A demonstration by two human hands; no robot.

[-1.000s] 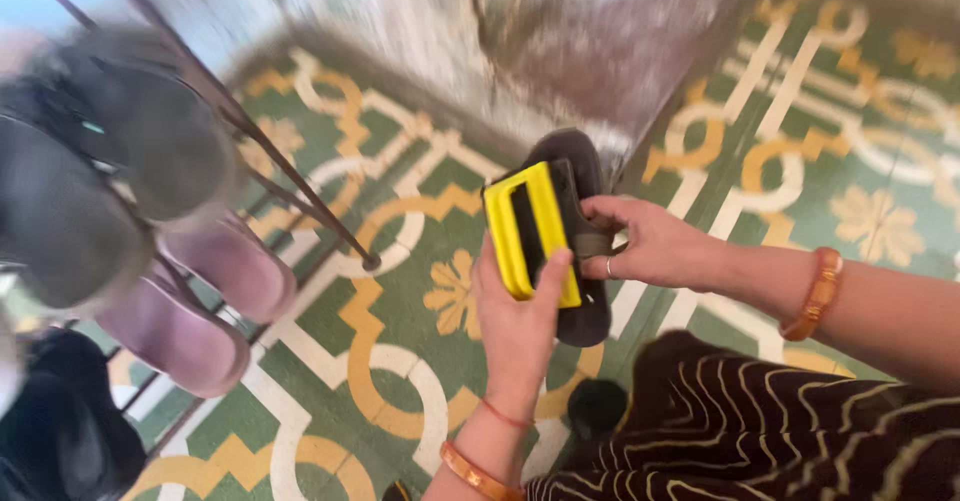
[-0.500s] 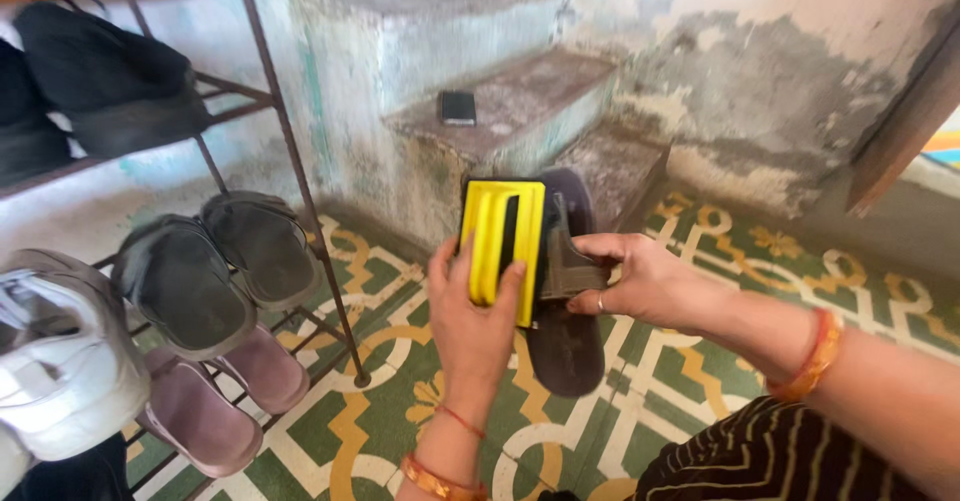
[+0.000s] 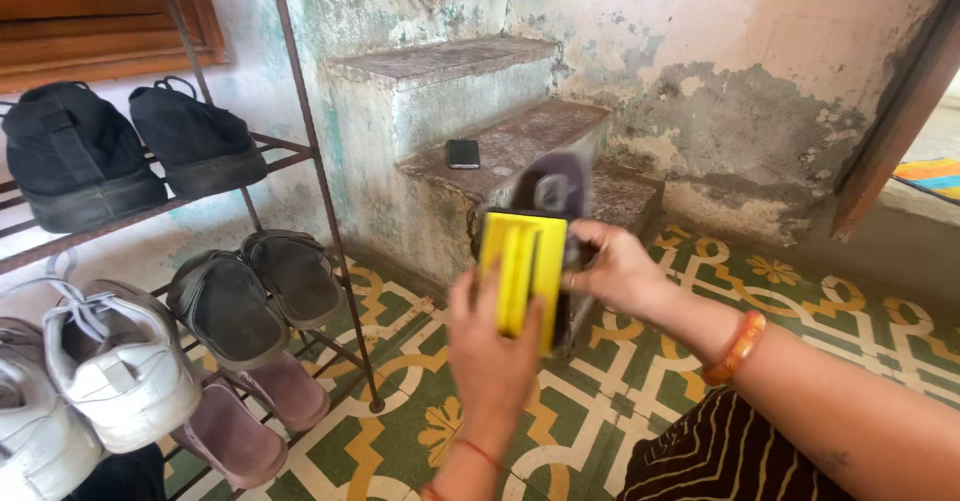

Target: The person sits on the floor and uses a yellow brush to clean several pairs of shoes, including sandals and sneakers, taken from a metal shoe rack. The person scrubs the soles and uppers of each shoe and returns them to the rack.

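Sandal [image 3: 556,189], dark, held up above tiled floor [image 3: 640,381], in front of steps [image 3: 500,141]. Right hand [image 3: 612,269] wraps tight round its side. Left hand [image 3: 490,356] grips yellow brush [image 3: 521,273] flat against it. Best: keep sandal steady, brush flat, rub firm.

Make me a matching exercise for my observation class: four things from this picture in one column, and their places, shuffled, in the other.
Things:
1. brush
2. sandal
3. phone
4. white sneaker

Places:
A. on the stone step
B. in the left hand
C. on the metal rack
D. in the right hand

Pairs: 1-B, 2-D, 3-A, 4-C
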